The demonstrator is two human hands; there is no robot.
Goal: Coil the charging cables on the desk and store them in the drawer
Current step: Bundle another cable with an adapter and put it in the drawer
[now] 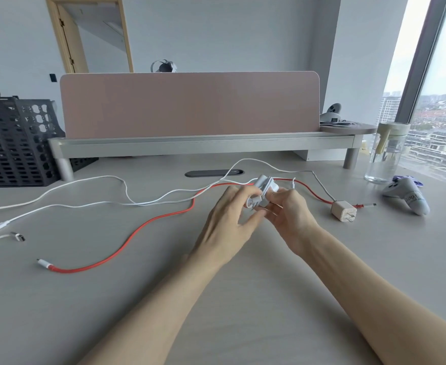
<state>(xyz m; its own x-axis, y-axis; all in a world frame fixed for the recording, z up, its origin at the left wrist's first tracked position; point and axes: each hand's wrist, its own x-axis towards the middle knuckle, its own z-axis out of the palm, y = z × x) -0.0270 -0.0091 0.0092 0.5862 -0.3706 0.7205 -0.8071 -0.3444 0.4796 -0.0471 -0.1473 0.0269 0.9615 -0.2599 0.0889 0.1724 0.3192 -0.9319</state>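
Note:
Both my hands meet above the middle of the desk around a small bundle of coiled white cable [265, 189]. My left hand [229, 219] pinches its lower end, and my right hand [287, 214] grips it from the right side. A red cable [148, 225] snakes from a white plug at the front left, behind my hands, to the right. Loose white cables [85, 204] trail across the desk to the left edge. A beige wall charger [344, 210] lies right of my hands with a grey cable [319, 183] attached. No drawer is visible.
A pink divider [190, 104] on a grey shelf riser [203, 146] spans the back. Black crates [13, 140] stand at the back left. A clear water bottle [385, 154] and a grey game controller [406, 196] sit at the right. A cable grommet [214, 173] is behind my hands.

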